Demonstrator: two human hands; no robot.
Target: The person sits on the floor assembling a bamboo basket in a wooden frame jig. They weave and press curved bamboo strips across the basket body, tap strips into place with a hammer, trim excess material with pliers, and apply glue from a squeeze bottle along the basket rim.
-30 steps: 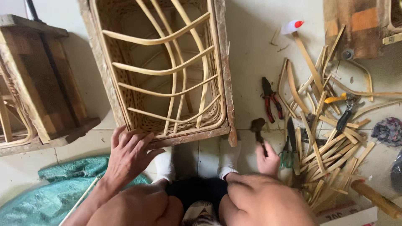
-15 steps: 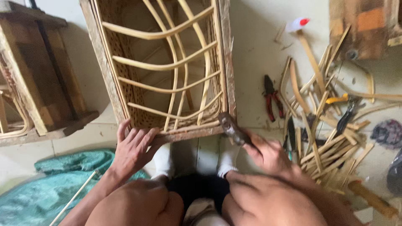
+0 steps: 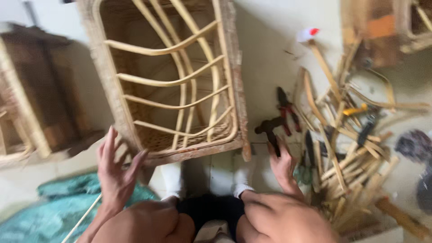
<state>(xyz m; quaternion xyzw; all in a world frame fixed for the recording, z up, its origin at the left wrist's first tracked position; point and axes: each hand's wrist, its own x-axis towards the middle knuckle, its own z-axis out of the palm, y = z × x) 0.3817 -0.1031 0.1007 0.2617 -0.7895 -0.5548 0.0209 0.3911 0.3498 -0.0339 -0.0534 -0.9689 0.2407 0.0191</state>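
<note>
Left hand [image 3: 114, 173]: one, at about 8 o'clock in the view, fingers spread flat against the near left corner of the rattan frame [image 3: 173, 76]; its grip is open and closes on nothing.
Right hand [image 3: 284, 166]: one, at about 4 o'clock, its grip wrapped around the handle of the hammer [image 3: 269, 129].
Hammer: one, dark, its head just off the frame's near right corner, at 3 o'clock from that corner, raised a little above the floor [image 3: 265, 49].
Rattan frame: one, box-shaped, lying on the floor from 12 o'clock down to the centre, with curved cane bars across its open face; roughly four cross bars can be counted, blur hides more.
Pliers [image 3: 285, 108]: one pair, red handles, on the floor just above the hammer.
Cane offcuts [image 3: 346, 135]: a loose heap at 3 o'clock, too many and too blurred to count.
Teal cloth [image 3: 49, 211]: one, at 8 o'clock, under the left forearm.
Knees: two, bare, at 6 o'clock.
</note>
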